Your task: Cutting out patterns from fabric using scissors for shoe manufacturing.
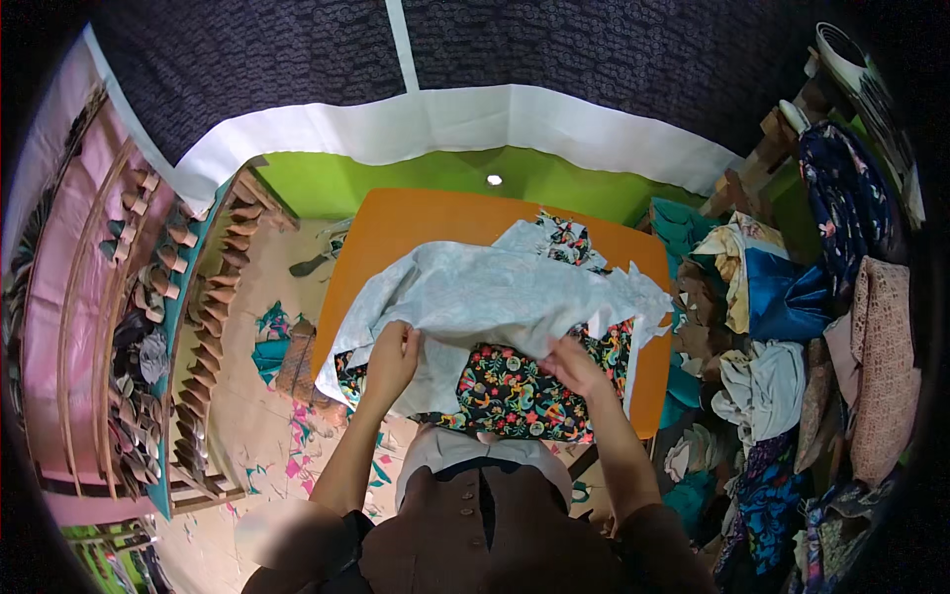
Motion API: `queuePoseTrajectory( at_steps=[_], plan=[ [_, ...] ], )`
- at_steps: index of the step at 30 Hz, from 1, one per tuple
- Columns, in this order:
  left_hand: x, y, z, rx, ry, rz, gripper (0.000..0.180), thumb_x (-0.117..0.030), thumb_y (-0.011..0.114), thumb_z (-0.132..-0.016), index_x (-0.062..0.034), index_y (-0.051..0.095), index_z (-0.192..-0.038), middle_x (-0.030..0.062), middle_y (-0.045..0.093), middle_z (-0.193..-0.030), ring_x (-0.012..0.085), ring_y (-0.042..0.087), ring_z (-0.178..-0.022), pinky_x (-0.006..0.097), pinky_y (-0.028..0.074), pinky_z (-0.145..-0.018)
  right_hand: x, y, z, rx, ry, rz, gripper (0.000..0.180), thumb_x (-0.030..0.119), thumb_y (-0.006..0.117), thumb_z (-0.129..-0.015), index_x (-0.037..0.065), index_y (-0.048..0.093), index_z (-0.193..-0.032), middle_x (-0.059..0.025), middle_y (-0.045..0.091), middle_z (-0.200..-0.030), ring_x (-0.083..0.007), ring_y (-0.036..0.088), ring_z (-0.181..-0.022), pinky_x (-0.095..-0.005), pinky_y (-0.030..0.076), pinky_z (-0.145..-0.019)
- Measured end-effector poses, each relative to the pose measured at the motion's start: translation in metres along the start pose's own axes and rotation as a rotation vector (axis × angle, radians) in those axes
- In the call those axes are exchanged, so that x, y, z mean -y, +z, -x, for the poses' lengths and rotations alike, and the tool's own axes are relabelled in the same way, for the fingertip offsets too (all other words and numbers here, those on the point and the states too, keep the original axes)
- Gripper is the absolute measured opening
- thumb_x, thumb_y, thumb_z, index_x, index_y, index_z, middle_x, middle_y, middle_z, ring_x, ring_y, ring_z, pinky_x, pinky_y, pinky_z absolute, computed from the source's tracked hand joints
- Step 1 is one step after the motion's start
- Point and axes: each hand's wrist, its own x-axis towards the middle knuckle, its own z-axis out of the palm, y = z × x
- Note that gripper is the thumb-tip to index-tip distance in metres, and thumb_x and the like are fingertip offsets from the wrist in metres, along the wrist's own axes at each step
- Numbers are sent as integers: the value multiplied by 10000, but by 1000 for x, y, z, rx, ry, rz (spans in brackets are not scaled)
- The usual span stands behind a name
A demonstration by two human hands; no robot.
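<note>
Apparently arranging pale cloth over floral fabric, gripping with left hand at eight o'clock, perhaps with right hand at four, cannot tell; likely needing smoothing next

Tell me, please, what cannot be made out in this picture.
All in the head view:
- Floral cloth: partly hidden by the pale cloth; whether the two are one piece is unclear.
- Table: its middle is covered by the cloth.
- Right hand: slightly blurred, so its hold is uncertain.
- Dark curtain: its top is cut off by the upper edge.
- Shoes: too small for fine detail.
</note>
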Motion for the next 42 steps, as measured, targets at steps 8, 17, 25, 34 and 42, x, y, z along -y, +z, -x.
queuePoseTrajectory(
  at_steps=[8, 17, 25, 34, 42],
  plan=[
    [11, 18, 11, 77, -85, 202, 283, -250, 466, -865, 29, 510, -844, 190, 516, -755, 310, 511, -709, 355, 406, -649, 39, 26, 13, 90, -109, 91, 349, 93, 550, -800, -10, 465, -1123, -111, 552, -1062, -215, 551, -947, -339, 431, -831],
    [18, 39, 20, 90, -290, 153, 372, -337, 463, -856, 23, 560, -862, 179, 583, -758, 308, 576, -696, 373, 442, -649, 71, -33, 25, 147, 112, 18, 418, 149, 475, -831, -34, 392, -1197, -161, 522, -1129, -268, 545, -995, -396, 435, -858],
    [19, 57, 42, 508, -354, -359, 637, -545, 595, -688, 33, 493, -937, 203, 473, -1034, 347, 531, -854, 412, 440, -728, 68, -43, 35, 351, -184, -391, 558, 258, 424, -846, 83, 214, -1332, -92, 301, -1347, -270, 274, -1243, -477, 207, -1001],
    [1, 72, 41, 621, 349, -321, 415, -321, 653, -663, -85, 538, -984, 123, 522, -945, 295, 532, -850, 362, 443, -696, 47, -58, 19, -240, -119, 145, 578, 108, 522, -800, 95, 241, -1306, -111, 414, -1209, -253, 409, -1121, -397, 344, -910],
    [7, 59, -1, 441, 234, -49, 387, -285, 615, -716, -40, 534, -1004, 146, 533, -970, 305, 522, -878, 393, 411, -732, 50, -63, 14, -1080, -685, 1043, 462, 242, 573, -785, -34, 435, -1130, -204, 458, -1108, -334, 455, -1009, -388, 360, -858]
  ],
)
